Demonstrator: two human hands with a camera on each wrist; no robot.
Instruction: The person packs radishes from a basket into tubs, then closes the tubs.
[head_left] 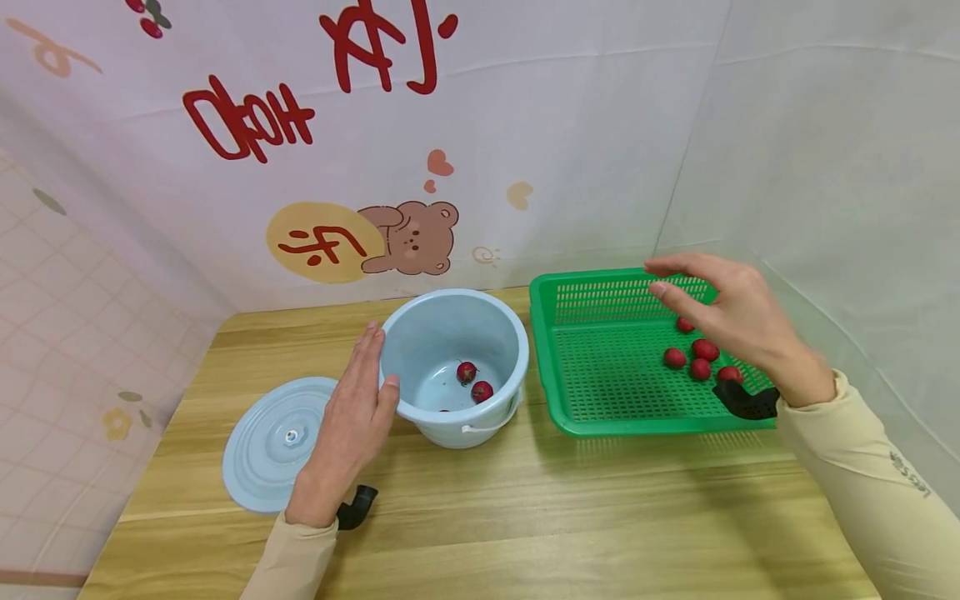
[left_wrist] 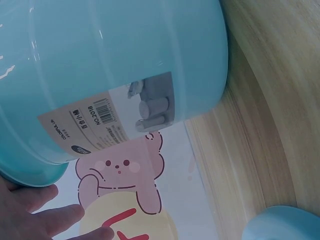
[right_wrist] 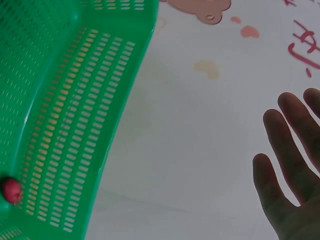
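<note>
A light blue bucket (head_left: pixel 453 433) with a white handle stands at mid-table, holding a few small red tomatoes (head_left: pixel 482 391) at its bottom. My left hand (head_left: pixel 348 421) is at the bucket's left rim, its fingers straight and the thumb apart. In the left wrist view those fingers reach past the rim beside the labelled bucket wall (left_wrist: pixel 200 55). Over the right part of a green perforated basket (head_left: pixel 600 375) hovers my right hand (head_left: pixel 731 308), holding nothing, thumb and fingers spread apart. Several red tomatoes (head_left: pixel 675 357) lie below it in the basket.
A round light blue lid (head_left: pixel 255 467) lies on the wooden table (head_left: pixel 525 525) at left, partly behind my left hand. Behind the table hangs a white printed sheet (head_left: pixel 585 133) with a bear. Another pale sheet (head_left: pixel 855 217) closes off the right side.
</note>
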